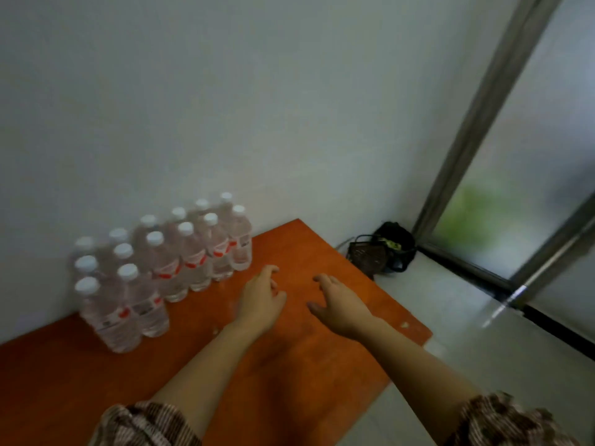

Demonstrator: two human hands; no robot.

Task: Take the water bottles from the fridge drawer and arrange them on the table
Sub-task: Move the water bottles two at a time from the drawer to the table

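Observation:
Several clear water bottles [167, 265] with white caps and red labels stand upright in rows on the orange table [289, 365], along the white wall at the left. My left hand [262, 297] hovers over the table just right of the bottles, fingers loosely curled, holding nothing. My right hand [341, 304] is a little further right, also empty with relaxed fingers. Neither hand touches a bottle. The fridge drawer is out of view.
The table's right edge [386, 294] drops to a pale tiled floor [467, 317]. A dark bag [383, 249] sits on the floor in the corner beside a frosted glass door with a metal frame [483, 123].

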